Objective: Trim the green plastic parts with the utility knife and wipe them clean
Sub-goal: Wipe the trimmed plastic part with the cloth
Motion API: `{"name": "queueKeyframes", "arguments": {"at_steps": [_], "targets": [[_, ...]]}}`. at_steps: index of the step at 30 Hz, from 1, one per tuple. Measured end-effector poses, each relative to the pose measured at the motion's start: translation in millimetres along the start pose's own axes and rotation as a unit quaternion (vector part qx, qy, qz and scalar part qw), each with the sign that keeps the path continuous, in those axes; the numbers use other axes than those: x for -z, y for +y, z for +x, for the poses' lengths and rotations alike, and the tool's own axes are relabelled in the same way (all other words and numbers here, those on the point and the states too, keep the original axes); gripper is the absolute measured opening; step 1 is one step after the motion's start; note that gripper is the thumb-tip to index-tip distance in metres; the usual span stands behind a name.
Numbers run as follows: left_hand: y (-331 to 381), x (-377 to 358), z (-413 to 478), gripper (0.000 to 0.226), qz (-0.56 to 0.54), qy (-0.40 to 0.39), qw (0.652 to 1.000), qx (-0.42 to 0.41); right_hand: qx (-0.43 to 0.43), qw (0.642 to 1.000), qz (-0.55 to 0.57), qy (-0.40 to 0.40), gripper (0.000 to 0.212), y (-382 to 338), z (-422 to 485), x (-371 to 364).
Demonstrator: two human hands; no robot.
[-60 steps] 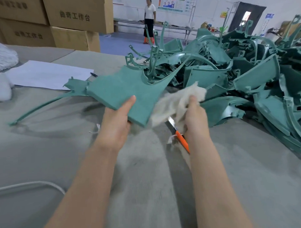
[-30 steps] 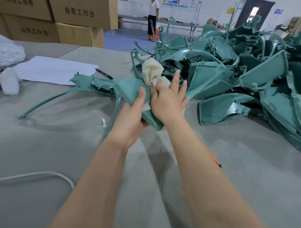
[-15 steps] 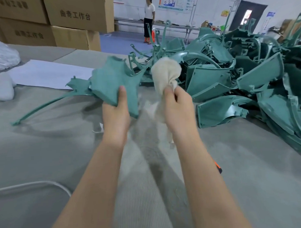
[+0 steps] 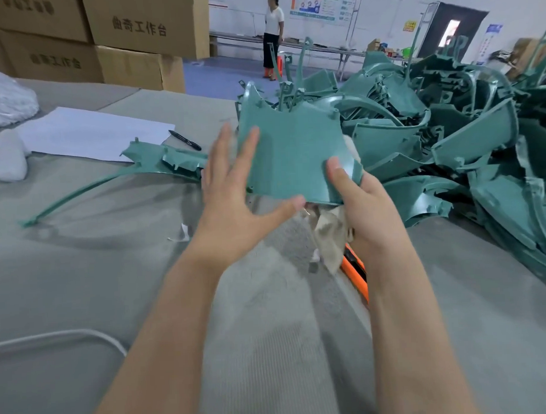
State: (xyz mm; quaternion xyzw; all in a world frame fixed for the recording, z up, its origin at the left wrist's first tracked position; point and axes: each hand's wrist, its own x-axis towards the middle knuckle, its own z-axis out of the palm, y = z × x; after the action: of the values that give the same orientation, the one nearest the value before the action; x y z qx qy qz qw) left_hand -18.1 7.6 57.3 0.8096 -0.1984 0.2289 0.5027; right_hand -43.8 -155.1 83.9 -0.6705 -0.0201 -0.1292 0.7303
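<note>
The grey felt-covered worktop [image 4: 82, 275] fills most of the frame, and the heap of green moulded plastic parts [image 4: 449, 138] sprawls over its right side. The curved green plastic panel [image 4: 294, 156] is raised in front of me at centre frame, clear of the worktop. I judge it light and stiff with a little spring. It is thin-walled, and the slim pegs and prongs along its top edge could snap or snag, so the broad plain lower edge is the place to hold it. My left hand [image 4: 231, 208] is spread flat, fingers straight against the panel's left side, thumb under the bottom rim. My right hand [image 4: 358, 204] pinches the lower right corner, thumb on the face. The off-white cloth [image 4: 328, 232] hangs bunched beneath that hand. The orange utility knife [image 4: 356, 272] shows below my right wrist; whether I grip it I cannot tell.
</note>
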Motion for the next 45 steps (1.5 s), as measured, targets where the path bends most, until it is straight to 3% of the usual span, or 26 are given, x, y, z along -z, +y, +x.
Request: {"name": "queueKeyframes", "arguments": {"at_steps": [2, 3, 5, 7, 9, 11, 12, 14, 15, 16, 17, 19, 21, 22, 24, 26, 28, 31, 33, 35, 37, 40, 42, 45], "targets": [[2.1, 7.9, 3.1, 0.110, -0.216, 0.013, 0.969, 0.122, -0.008, 0.999, -0.025, -0.023, 0.034, -0.3, -1.0, 6.6], [0.3, 12.0, 5.7, 0.111, -0.346, 0.008, 0.921, 0.179, -0.012, 0.998, -0.056, -0.036, 0.038, 0.3, -1.8, 7.4], [-4.3, 16.0, 7.3, 0.084, -0.512, -0.040, 0.821, 0.250, -0.019, 0.992, -0.112, -0.058, 0.041, 4.3, -3.0, 5.0], [-4.4, 15.3, 4.8, 0.049, -0.545, -0.060, 0.791, 0.272, -0.020, 0.989, -0.145, -0.012, 0.039, 10.2, -1.5, -2.2], [-3.0, 11.5, 4.3, 0.025, -0.539, -0.022, 0.800, 0.264, -0.006, 0.975, -0.177, 0.134, 0.037, 15.4, 2.0, -8.8], [1.8, 7.1, 6.8, 0.022, -0.535, 0.026, 0.808, 0.245, 0.043, 0.948, -0.148, 0.277, 0.036, 15.6, 4.7, -14.0], [3.9, 4.6, 8.1, 0.023, -0.527, 0.044, 0.813, 0.242, 0.088, 0.950, -0.111, 0.278, 0.033, 11.6, 0.6, -24.7], [5.4, -1.4, 9.3, 0.022, -0.518, 0.058, 0.815, 0.254, 0.183, 0.963, -0.121, 0.160, 0.028, 17.1, -9.4, -56.2], [6.7, -3.0, 8.5, 0.024, -0.523, 0.046, 0.808, 0.268, 0.207, 0.952, -0.214, 0.077, 0.034, 25.2, -17.9, -73.8], [9.1, -3.3, 7.2, 0.029, -0.527, 0.024, 0.802, 0.281, 0.217, 0.919, -0.328, 0.016, 0.045, 33.6, -20.6, -83.1], [10.9, -4.4, 6.2, 0.033, -0.530, 0.008, 0.799, 0.285, 0.211, 0.884, -0.417, -0.003, 0.049, 37.3, -11.2, -82.0], [13.2, -8.8, 5.7, 0.037, -0.541, 0.024, 0.799, 0.263, 0.114, 0.856, -0.504, 0.035, 0.048, 30.4, 18.8, -63.8], [16.5, -11.9, 5.8, 0.030, -0.522, 0.044, 0.815, 0.248, 0.041, 0.878, -0.470, 0.083, 0.045, 23.8, 35.3, -49.2], [16.8, -12.6, 7.6, 0.028, -0.505, 0.039, 0.825, 0.250, 0.053, 0.891, -0.445, 0.072, 0.047, 25.2, 29.0, -52.6], [9.9, -11.6, 10.9, 0.031, -0.463, 0.034, 0.845, 0.265, 0.111, 0.916, -0.385, -0.022, 0.059, 38.5, -4.0, -80.4], [4.6, -7.4, 10.0, 0.044, -0.507, 0.006, 0.810, 0.296, 0.111, 0.932, -0.341, -0.058, 0.069, 48.8, -22.7, -91.5], [7.8, -6.3, 6.6, 0.052, -0.544, 0.001, 0.789, 0.285, 0.073, 0.931, -0.357, 0.005, 0.063, 43.6, 3.1, -75.8], [10.4, -16.9, 5.5, 0.042, -0.499, 0.023, 0.828, 0.254, -0.032, 0.936, -0.344, 0.071, 0.059, 33.5, 24.3, -57.5], [8.8, -15.0, 8.8, 0.040, -0.439, 0.034, 0.856, 0.270, 0.029, 0.941, -0.338, 0.011, 0.064, 45.6, -4.7, -74.6], [2.1, -9.4, 11.1, 0.046, -0.426, 0.013, 0.854, 0.298, 0.082, 0.937, -0.337, -0.043, 0.074, 56.7, -28.3, -88.9], [0.8, -5.2, 8.2, 0.045, -0.469, -0.004, 0.832, 0.298, 0.116, 0.907, -0.404, -0.019, 0.068, 57.1, -13.3, -82.7], [1.7, -4.9, 5.2, 0.034, -0.386, -0.004, 0.884, 0.265, 0.042, 0.878, -0.473, 0.054, 0.052, 40.0, 16.1, -61.7], [0.9, -4.7, 5.9, 0.036, -0.312, 0.020, 0.915, 0.256, 0.069, 0.896, -0.433, 0.072, 0.046, 39.3, 15.1, -56.8], [-0.6, -2.0, 6.6, 0.029, -0.355, 0.038, 0.902, 0.244, 0.226, 0.922, -0.311, 0.041, 0.043, 36.9, -3.3, -69.2]]}}
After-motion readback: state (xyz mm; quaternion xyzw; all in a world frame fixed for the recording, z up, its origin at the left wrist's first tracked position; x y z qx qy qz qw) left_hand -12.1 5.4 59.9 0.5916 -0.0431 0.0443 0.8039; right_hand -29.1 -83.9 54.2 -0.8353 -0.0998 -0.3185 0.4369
